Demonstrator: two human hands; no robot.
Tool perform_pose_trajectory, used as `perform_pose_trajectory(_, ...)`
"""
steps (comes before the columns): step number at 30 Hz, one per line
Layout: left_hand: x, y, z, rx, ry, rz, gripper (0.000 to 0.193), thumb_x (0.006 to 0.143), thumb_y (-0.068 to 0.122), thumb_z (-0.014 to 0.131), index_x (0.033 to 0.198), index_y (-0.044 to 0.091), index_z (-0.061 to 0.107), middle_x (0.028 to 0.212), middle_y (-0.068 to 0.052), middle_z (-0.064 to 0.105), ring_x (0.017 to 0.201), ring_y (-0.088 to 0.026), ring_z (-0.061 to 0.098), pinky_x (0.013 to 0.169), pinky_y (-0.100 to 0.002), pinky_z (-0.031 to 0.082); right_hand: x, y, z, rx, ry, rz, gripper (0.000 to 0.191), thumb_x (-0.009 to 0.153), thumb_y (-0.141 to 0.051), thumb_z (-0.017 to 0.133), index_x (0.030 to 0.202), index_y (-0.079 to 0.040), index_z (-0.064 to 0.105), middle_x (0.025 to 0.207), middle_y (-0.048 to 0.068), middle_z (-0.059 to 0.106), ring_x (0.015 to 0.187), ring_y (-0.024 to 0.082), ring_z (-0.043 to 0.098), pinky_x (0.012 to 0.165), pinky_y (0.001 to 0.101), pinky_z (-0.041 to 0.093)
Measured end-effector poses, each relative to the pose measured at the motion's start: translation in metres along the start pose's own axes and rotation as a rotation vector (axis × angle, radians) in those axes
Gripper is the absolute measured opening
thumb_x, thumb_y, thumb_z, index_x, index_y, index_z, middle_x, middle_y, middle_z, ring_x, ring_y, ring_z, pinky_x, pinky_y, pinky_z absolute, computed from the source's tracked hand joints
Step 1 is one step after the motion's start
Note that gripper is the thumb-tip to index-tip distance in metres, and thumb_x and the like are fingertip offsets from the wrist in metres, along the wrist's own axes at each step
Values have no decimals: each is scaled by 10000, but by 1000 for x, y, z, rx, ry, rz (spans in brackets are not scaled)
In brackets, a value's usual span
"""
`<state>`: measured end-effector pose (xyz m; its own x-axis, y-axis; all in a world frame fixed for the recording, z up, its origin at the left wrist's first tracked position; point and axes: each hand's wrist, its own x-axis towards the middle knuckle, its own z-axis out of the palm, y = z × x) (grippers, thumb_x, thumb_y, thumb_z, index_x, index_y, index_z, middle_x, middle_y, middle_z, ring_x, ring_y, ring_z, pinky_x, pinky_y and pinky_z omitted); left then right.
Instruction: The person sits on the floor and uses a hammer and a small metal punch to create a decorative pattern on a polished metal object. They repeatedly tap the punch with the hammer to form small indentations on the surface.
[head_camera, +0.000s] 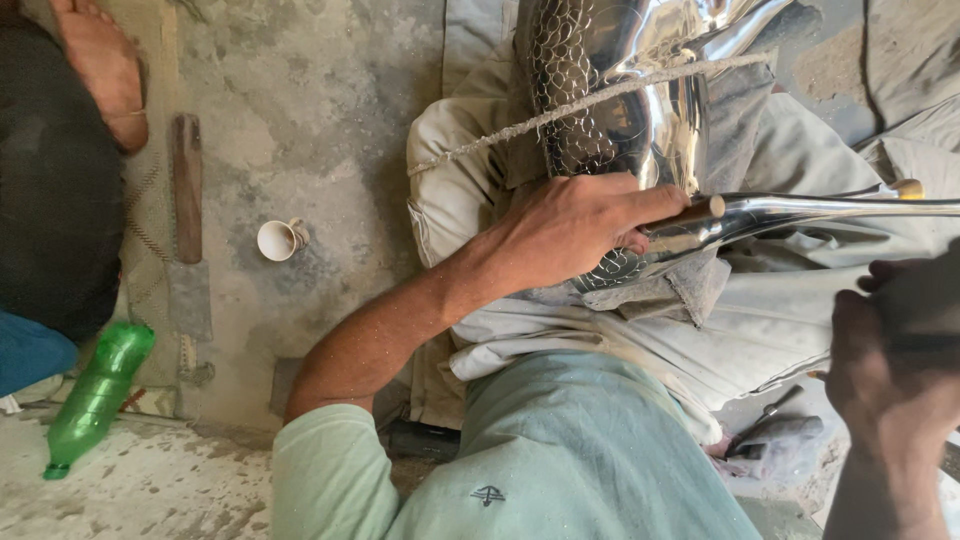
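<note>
A polished metal vessel with a chased scale pattern rests on my cloth-covered lap, and a rope runs across it. My left hand is closed around a short punch whose tip presses on the vessel's patterned side. A long shiny metal bar with a pale knob stretches right from there. At the right edge my right hand, in shadow and blurred, grips a dark handle; its head is out of view.
On the concrete floor at left lie a small white cup, a wooden-handled flat tool and a green plastic bottle. Another person's bare foot is at top left. Metal hand tools lie at lower right.
</note>
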<state>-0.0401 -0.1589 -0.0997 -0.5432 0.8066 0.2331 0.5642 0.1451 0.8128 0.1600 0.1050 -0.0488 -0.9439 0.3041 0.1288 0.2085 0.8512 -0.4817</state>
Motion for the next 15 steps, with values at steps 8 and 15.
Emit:
perform_pose_trajectory(8,-12,-2,21,-72,121,-164,328,973,131,705,1290,116,622,969,-92,720,771,-159,740,545,-280,620,63,-42,-3,-83,-127,-115,515,872,167,603,1378,147,508,1083,322,664,896,374,695,737,418,560)
perform_pose_trajectory(15,-33,12,29,-146,472,-233,246,1003,184,725,1164,49,597,954,-73,720,804,-160,739,647,-312,614,122,-122,-26,-391,-242,-389,487,847,110,728,1315,53,607,1044,280,689,888,358,691,785,439,590)
